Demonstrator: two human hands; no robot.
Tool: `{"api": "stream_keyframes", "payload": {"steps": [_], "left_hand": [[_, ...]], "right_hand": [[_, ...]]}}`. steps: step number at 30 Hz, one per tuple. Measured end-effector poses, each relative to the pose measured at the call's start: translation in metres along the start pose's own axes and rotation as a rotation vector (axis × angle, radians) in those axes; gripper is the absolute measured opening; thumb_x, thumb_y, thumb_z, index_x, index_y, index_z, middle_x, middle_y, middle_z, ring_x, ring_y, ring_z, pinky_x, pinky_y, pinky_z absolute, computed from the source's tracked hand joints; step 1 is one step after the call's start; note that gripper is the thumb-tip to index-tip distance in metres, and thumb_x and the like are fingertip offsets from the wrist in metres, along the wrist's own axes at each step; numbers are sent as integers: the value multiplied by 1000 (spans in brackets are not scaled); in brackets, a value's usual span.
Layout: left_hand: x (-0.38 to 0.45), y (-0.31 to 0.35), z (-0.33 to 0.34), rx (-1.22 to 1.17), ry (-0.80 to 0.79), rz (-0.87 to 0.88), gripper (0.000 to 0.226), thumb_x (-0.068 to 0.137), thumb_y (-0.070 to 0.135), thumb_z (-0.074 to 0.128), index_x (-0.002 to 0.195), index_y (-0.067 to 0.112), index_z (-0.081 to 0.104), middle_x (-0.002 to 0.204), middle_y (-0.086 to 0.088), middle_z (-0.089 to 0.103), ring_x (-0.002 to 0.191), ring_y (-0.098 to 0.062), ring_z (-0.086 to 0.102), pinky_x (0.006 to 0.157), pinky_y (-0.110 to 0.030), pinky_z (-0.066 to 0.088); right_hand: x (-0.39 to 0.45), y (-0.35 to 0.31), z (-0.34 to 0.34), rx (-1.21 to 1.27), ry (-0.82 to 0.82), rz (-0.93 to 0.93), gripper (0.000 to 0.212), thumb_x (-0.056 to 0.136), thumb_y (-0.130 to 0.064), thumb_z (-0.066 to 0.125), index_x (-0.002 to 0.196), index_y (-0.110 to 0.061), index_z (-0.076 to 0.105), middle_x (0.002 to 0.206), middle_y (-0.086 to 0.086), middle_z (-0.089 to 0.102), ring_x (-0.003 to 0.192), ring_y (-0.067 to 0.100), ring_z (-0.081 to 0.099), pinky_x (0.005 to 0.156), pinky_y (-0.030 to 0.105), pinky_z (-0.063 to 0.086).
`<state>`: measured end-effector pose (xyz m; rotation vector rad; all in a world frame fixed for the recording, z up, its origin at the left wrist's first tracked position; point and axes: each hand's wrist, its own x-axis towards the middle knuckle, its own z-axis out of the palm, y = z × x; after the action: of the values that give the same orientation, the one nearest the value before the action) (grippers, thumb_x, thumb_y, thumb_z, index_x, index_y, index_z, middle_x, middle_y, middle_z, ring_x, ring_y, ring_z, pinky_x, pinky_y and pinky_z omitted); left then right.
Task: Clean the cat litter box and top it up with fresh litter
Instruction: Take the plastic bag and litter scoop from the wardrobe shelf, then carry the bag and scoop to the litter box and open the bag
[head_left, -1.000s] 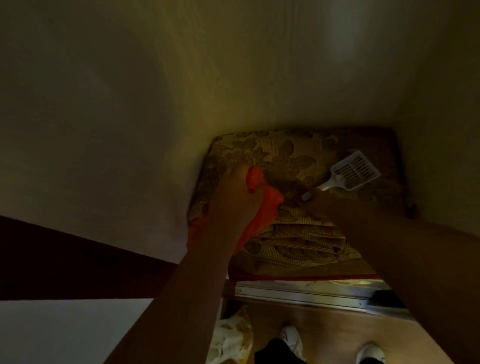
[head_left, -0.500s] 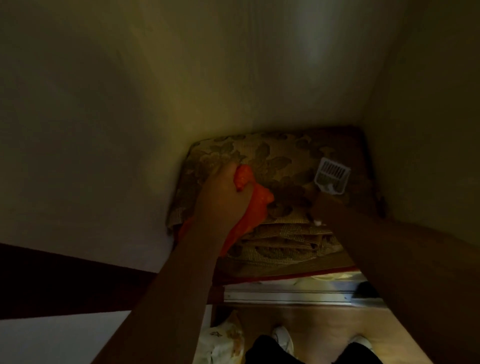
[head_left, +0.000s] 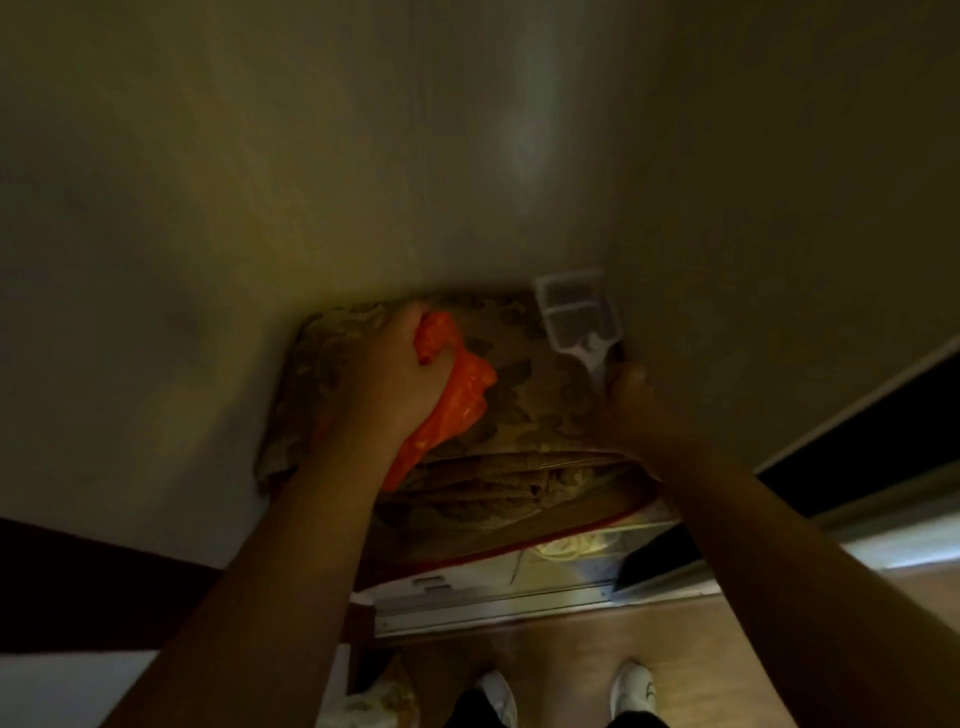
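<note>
Our left-hand fingers clenched the orange bag; the right hand gripped the scoop. Step: fetching tools; next, carry both to the box.

Both arms reach forward, left hand and right hand fisted.

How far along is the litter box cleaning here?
Early, apparently. No litter box or fresh litter shows, so nothing looks done. In hand: the left hand grips an orange bag over a floral cushion, and the right hand holds a white scoop. Scooping and topping up remain.
</note>
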<state>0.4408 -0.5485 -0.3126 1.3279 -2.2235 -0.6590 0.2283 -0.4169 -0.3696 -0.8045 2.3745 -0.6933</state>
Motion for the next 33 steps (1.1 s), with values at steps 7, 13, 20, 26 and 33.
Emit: {"api": "stream_keyframes", "payload": {"steps": [7,13,20,26,33], "left_hand": [[-16,48,5,-56,-93,146,27,93,37,64,118,31,58,122,0,58,110,-24,58,94,-40,47],[-33,84,8,-98,-154,191,31,96,39,62,125,31,57,128,0,57,117,-25,57,90,-35,40],[-81,134,9,-173,-220,302,32,93,45,64,123,39,54,130,7,55,119,-21,55,98,-44,47],[-146,182,26,-199,-276,457,22,93,39,65,113,39,56,121,12,55,109,-14,55,88,-32,41],[-229,248,67,-292,-479,662,22,96,40,63,116,33,57,118,13,54,103,-8,54,84,-29,45]], "right_hand": [[-77,16,-52,207,-60,-46,78,79,-73,59,139,-23,50,132,7,60,120,28,59,102,49,50],[-141,33,-98,354,89,-58,66,85,-77,46,133,-33,57,121,-3,67,108,17,65,99,43,52],[-199,69,-136,248,302,-56,19,98,-44,57,88,-28,59,81,-5,69,70,11,67,64,29,52],[-272,122,-154,213,446,23,33,96,-47,57,122,-27,51,91,-7,67,81,9,65,68,25,47],[-360,199,-162,232,612,242,42,95,-51,56,128,-25,52,90,-18,56,79,0,58,64,16,43]]}}
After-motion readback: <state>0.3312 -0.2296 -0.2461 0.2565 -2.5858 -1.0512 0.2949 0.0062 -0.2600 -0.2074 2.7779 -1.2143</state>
